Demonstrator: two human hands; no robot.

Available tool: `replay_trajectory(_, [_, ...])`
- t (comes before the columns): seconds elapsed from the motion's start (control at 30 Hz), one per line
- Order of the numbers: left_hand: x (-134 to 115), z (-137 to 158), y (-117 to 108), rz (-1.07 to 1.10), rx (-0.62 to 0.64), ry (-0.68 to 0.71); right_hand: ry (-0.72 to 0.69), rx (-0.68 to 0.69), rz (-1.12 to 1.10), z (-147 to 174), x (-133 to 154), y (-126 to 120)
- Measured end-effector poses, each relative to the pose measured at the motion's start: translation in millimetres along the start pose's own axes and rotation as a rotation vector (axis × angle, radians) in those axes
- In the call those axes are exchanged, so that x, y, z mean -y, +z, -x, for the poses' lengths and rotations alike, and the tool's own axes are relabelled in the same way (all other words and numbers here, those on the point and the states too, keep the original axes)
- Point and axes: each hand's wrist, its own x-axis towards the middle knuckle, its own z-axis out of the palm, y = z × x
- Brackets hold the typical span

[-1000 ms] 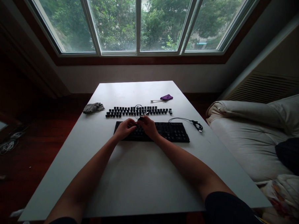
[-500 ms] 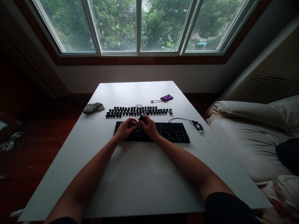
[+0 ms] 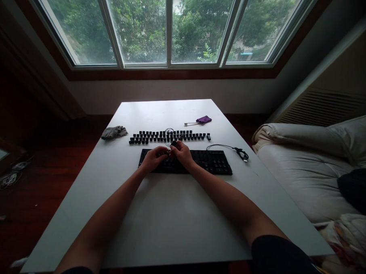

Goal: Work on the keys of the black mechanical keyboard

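A black keyboard [image 3: 213, 162] lies on the white table, partly covered by my hands. Over its left half, my right hand [image 3: 181, 154] pinches a small black tool [image 3: 173, 144] with thin wire, which looks like a wire keycap puller. My left hand [image 3: 153, 158] is beside it, fingers curled together at the fingertips of the right; whatever they hold is too small to make out. Just behind the keyboard stand rows of loose black keycaps [image 3: 152, 136].
A grey crumpled cloth [image 3: 114, 132] lies at the table's left edge. Farther back on the right are a purple cloth [image 3: 203, 119] and a thin light stick [image 3: 191, 123]. The keyboard's bundled USB cable [image 3: 241, 154] lies to the right. A sofa [image 3: 290, 172] stands beside the table.
The black tool in my right hand has turned slightly, and its wire shows less than before. My left fingers have drawn a little closer together. The keyboard and keycap rows stay put.
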Motion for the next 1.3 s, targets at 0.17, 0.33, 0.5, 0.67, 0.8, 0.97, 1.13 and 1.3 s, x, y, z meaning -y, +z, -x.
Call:
replay_trajectory(0.17, [1, -1, 0, 0.004, -0.045, -0.033, -0.017, -0.013, -0.037, 1, 1, 1])
replay_trajectory(0.33, [5, -5, -4, 0.003, -0.109, -0.033, -0.028, -0.037, -0.036, 1, -1, 0])
replay_trajectory(0.5, [12, -12, -22, -0.116, -0.191, -0.057, -0.031, -0.018, -0.026, 1, -5, -1])
replay_trajectory(0.67, [27, -18, -48, -0.329, -0.337, -0.098, -0.035, -0.012, -0.011, 1, -4, 0])
replay_trajectory(0.8, [38, -27, -59, -0.498, -0.379, -0.149, -0.033, -0.006, -0.015, 1, -4, 1])
replay_trajectory(0.97, [39, -46, -59, -0.697, -0.303, -0.09, -0.055, -0.005, -0.018, 2, -5, 0])
replay_trajectory(1.13, [42, -61, -50, -0.803, -0.261, -0.091, -0.031, -0.003, -0.036, 2, -6, 0])
replay_trajectory(1.3, [53, -65, -44, -0.837, -0.258, -0.168, -0.037, 0.003, -0.031, 1, -6, -1])
